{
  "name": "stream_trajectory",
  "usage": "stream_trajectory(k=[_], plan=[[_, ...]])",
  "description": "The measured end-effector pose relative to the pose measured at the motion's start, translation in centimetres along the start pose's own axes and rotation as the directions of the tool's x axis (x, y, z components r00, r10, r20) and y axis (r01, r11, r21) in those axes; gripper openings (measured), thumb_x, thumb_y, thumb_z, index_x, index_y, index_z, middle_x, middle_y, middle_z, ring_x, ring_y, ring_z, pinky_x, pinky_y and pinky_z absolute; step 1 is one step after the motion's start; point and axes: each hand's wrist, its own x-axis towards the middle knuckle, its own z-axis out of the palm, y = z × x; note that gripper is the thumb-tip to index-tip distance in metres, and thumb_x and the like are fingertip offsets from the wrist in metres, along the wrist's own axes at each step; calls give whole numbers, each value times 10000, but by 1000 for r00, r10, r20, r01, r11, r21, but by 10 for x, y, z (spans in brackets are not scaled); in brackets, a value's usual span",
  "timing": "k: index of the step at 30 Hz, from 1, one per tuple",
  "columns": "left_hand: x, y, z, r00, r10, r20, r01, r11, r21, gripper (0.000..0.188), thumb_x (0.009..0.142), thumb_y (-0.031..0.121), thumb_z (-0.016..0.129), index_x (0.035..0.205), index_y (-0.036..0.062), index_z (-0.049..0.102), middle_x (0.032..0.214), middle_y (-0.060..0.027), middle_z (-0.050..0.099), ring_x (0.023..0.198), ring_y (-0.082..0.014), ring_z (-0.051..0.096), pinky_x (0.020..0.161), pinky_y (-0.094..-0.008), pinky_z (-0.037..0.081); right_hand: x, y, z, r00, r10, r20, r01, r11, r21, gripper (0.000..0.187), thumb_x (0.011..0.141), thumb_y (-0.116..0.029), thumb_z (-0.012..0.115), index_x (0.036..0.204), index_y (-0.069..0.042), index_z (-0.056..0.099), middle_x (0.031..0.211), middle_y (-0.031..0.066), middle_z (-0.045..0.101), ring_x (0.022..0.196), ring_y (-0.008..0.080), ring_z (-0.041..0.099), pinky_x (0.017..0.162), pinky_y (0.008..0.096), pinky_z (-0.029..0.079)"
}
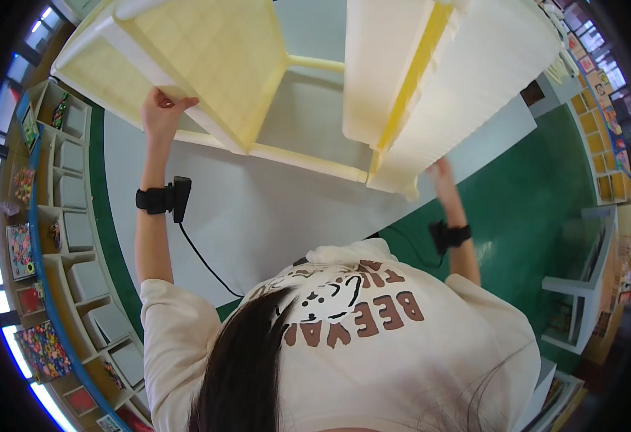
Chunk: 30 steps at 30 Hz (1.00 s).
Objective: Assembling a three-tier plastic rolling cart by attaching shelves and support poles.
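Observation:
A large pale yellow plastic frame [308,160], like a piece of furniture, stands tilted in front of me. It has a broad grid-patterned panel [214,57] on the left, rails across the middle and a whitish panel [488,79] with a yellow strip on the right. My left hand [164,108] is closed, thumb and fingers pinching the bar along the grid panel. By the lower edge of the right panel is my right hand [441,176], smeared by motion and partly hidden behind it; its grip does not show. Black straps with cables circle both wrists.
Underneath lies a light grey floor area [222,209], bordered by green floor [524,187]. Along the left curves a low cubby shelf [63,245] with bins and colourful craft items. At the right stand a white rack [582,288] and a wooden cubby unit [596,137].

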Motion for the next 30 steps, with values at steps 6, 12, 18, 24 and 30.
stream_trajectory(k=[6,12,18,24,30], plan=[[3,22,9,1000,-12,20,11,1000,22,299,571,24,709,800,-5,519,716,-38,576,616,-90,508,590,-204,412,-48,-16,67,978,-208,22,182,797,-575,551,588,-238,697,1011,20,456,1068,165,454,968,309,420,863,371,298],[-5,29,12,1000,28,-4,-28,998,-54,261,587,28,700,781,-18,531,701,-39,576,624,-80,510,582,-194,406,-43,-9,87,965,-82,-249,-37,898,-438,811,552,-292,727,1142,52,291,1098,214,366,1015,355,340,869,412,271],[-9,34,11,999,36,-40,-37,999,-24,243,582,24,698,766,-16,544,684,-34,576,608,-76,506,567,-192,403,-55,-8,103,908,-127,-400,-97,863,-495,911,534,-253,745,1194,53,195,1133,208,320,1010,348,342,854,400,299],[-10,28,12,998,28,-58,-31,998,-58,250,573,17,706,762,-11,545,684,-30,572,606,-76,508,574,-197,408,-48,-17,114,873,207,-442,-255,966,-52,971,517,-243,755,1214,46,142,1222,192,205,1063,309,318,913,369,260],[-10,35,16,997,27,-73,-38,987,-156,259,563,-5,712,758,-12,542,701,-39,572,621,-91,524,587,-199,417,-31,4,142,801,-91,-592,34,994,-108,1042,519,-205,758,1235,12,33,1225,186,176,1130,295,228,964,362,195]])
